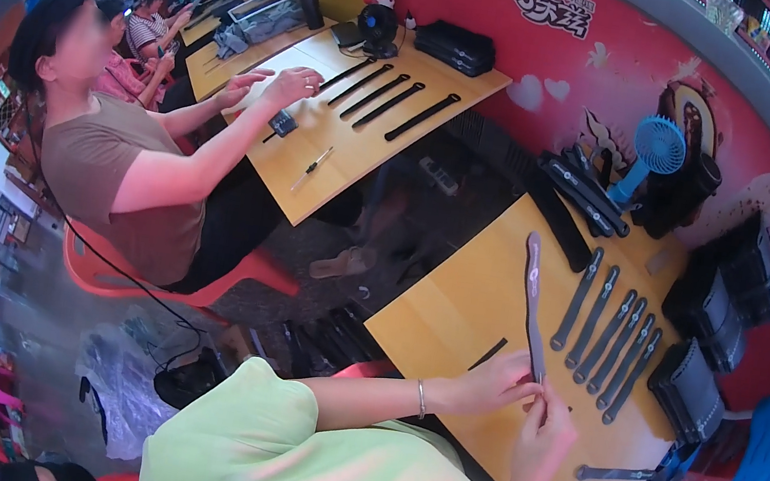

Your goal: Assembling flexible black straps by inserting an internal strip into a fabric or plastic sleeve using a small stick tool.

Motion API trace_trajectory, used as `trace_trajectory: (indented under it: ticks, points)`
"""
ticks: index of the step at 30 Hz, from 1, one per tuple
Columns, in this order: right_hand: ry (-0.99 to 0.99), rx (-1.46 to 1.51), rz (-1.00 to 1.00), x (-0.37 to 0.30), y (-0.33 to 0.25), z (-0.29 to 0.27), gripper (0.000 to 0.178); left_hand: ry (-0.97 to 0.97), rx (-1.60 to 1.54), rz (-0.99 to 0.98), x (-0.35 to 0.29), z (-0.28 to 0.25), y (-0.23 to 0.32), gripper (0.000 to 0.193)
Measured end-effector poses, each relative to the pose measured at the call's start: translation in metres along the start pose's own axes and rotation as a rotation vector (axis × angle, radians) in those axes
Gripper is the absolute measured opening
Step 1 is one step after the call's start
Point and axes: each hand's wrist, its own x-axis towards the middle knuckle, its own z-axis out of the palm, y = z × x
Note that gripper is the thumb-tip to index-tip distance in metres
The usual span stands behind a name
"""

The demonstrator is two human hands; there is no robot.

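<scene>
Over the near edge of the wooden table, my left hand (494,386) and my right hand (547,435) meet at the lower end of a long dark strap (534,281). Both are closed on it, fingers pinching close together, while its rounded free end points up and away. A pale mark runs along the strap. To the right, several similar straps (610,336) lie side by side in a slanting row. Another strap (613,474) lies apart beyond my right hand. A short thin black strip (488,353) rests on the table just beyond my left hand.
Stacks of black straps (696,393) line the right side, beside a blue plastic seat (756,470). At the table's far end stand a blue fan (655,151) and more bundled straps (583,195). Across a gap, another person (123,145) works at a second table (347,161) with straps.
</scene>
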Motion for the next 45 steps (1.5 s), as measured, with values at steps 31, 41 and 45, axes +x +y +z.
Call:
trace_trajectory:
  ticks: [31, 41, 45]
  points:
    - [-0.167, 0.203, 0.166, -0.016, 0.022, -0.021, 0.018, 0.002, 0.1, 0.215, -0.019, 0.008, -0.003, 0.014]
    - [-0.002, 0.161, 0.028, -0.018, 0.009, -0.041, 0.013, -0.333, -0.179, 0.069, 0.006, -0.005, 0.015, 0.017]
    - [0.011, 0.039, -0.053, -0.016, -0.002, -0.055, 0.013, -0.441, -0.21, 0.038, 0.017, -0.004, 0.029, 0.022]
